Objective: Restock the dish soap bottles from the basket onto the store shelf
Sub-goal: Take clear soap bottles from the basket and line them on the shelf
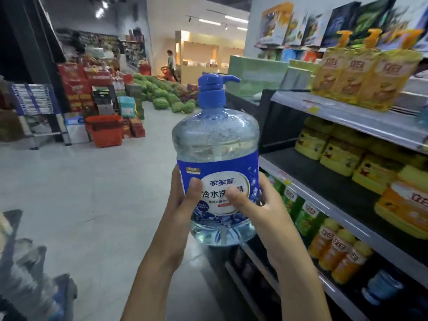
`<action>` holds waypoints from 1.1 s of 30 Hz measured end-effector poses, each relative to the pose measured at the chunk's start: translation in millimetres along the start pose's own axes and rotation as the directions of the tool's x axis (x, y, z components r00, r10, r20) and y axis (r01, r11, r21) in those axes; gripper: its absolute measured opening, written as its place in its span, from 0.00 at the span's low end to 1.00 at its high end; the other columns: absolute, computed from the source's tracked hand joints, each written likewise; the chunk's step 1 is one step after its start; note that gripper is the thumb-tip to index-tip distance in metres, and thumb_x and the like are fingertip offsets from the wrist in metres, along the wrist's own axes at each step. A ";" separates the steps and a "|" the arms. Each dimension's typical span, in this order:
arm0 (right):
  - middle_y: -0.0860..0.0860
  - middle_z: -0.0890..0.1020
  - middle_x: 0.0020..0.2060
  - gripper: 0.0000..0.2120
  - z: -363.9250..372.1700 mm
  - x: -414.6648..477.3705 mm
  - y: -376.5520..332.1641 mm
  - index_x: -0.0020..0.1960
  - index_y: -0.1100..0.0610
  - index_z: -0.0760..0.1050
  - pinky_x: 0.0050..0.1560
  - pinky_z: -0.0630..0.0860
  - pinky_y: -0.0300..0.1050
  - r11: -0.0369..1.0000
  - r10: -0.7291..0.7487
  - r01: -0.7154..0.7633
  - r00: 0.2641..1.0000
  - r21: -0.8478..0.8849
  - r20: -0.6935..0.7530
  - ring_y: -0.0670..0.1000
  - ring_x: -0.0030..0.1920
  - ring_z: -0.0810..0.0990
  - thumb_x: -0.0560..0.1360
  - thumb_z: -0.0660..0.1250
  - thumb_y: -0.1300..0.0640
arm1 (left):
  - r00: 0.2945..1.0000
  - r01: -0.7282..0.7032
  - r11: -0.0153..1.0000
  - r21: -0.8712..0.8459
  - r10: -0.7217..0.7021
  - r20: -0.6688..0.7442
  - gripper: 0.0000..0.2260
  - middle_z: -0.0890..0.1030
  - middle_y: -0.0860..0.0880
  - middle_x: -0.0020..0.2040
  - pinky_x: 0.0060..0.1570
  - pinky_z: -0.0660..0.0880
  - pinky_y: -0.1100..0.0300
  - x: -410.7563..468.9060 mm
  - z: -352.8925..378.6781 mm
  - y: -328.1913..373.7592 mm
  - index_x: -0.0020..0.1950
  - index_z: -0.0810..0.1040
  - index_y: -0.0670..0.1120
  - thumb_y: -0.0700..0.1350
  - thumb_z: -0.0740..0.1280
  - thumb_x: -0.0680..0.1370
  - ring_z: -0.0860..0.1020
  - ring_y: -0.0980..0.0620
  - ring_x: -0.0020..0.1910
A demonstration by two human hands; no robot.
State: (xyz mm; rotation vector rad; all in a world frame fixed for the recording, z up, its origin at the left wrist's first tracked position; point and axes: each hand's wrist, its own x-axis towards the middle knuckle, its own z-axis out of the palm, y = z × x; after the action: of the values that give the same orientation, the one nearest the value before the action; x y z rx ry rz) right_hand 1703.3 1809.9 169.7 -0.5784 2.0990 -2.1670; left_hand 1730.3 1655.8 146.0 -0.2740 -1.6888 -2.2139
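A large clear dish soap bottle [216,144] with a blue pump top and a blue label is upright in the middle of the view, held in the air in front of the shelf end. My left hand [183,205] grips its lower left side with the thumb on the label. My right hand [257,205] grips its lower right side, thumb across the label too. The store shelf [324,200] runs along the right, with a bare dark stretch on its middle level. Another blue-capped clear bottle [382,286] stands on a lower level. The basket is blurred at the lower left [34,281].
Yellow pump bottles [366,72] fill the top level, yellow refill packs [342,154] and orange bottles [335,249] sit lower. Across the grey floor stand a red basket [104,130], stacked boxes, a stepladder [37,112] and a pile of watermelons [159,93]. A person walks far back.
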 end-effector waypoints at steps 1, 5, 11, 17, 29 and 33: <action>0.49 0.87 0.51 0.26 -7.0 14.2 2.0 0.63 0.51 0.75 0.46 0.83 0.40 1.000 -0.003 0.002 1.000 -0.023 -0.023 0.49 0.50 0.87 0.67 0.75 0.49 | 1.000 0.002 1.000 -0.016 -0.001 0.014 0.30 0.81 0.53 0.65 0.56 0.82 0.49 17.1 2.9 -9.0 0.74 0.66 0.60 0.64 0.63 0.73 0.82 0.49 0.62; 0.50 0.86 0.53 0.26 -37.0 66.4 12.7 0.65 0.49 0.74 0.52 0.83 0.51 0.997 -0.025 0.018 0.994 -0.073 -0.105 0.51 0.52 0.87 0.69 0.77 0.47 | 0.997 -0.004 0.999 -0.054 0.008 0.071 0.25 0.82 0.54 0.64 0.53 0.82 0.53 83.8 19.1 -42.7 0.73 0.66 0.61 0.61 0.61 0.76 0.82 0.51 0.61; 0.48 0.87 0.51 0.26 -94.6 137.6 12.4 0.64 0.48 0.74 0.48 0.83 0.46 0.992 -0.077 0.048 0.961 -0.114 -0.265 0.49 0.50 0.87 0.69 0.78 0.45 | 0.975 0.041 0.994 -0.104 -0.017 0.221 0.25 0.82 0.54 0.64 0.55 0.82 0.50 185.6 63.0 -74.4 0.76 0.65 0.60 0.61 0.63 0.79 0.83 0.51 0.60; 0.49 0.86 0.54 0.28 -137.6 178.7 9.5 0.67 0.47 0.73 0.54 0.83 0.53 0.986 -0.120 0.054 0.892 -0.161 -0.436 0.51 0.53 0.86 0.69 0.75 0.45 | 0.909 0.132 0.976 -0.172 -0.050 0.415 0.33 0.83 0.51 0.63 0.52 0.83 0.53 261.6 104.2 -104.6 0.75 0.67 0.58 0.67 0.67 0.72 0.83 0.48 0.59; 0.46 0.87 0.52 0.23 -181.0 201.4 -5.4 0.65 0.48 0.75 0.46 0.81 0.37 0.961 -0.247 0.025 0.537 -0.277 -0.807 0.46 0.51 0.86 0.72 0.75 0.46 | 0.718 0.069 0.973 -0.222 0.106 0.688 0.52 0.81 0.55 0.36 0.31 0.73 0.76 374.3 226.0 -136.5 0.57 0.69 0.42 0.83 0.68 0.50 0.82 0.68 0.34; 0.49 0.86 0.54 0.25 -188.8 188.7 -11.9 0.66 0.49 0.74 0.51 0.83 0.46 0.953 -0.282 0.019 0.432 -0.303 -0.857 0.50 0.54 0.86 0.70 0.72 0.46 | 0.514 0.272 0.921 -0.278 0.105 0.851 0.22 0.86 0.55 0.51 0.43 0.81 0.61 362.4 245.2 -148.5 0.66 0.70 0.57 0.58 0.69 0.74 0.86 0.53 0.50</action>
State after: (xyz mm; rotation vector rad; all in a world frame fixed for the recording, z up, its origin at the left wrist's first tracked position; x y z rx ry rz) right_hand 1471.8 1932.2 223.1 0.6464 2.9080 -2.6698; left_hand 1326.2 1871.1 208.6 -1.6964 -1.6086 -2.6734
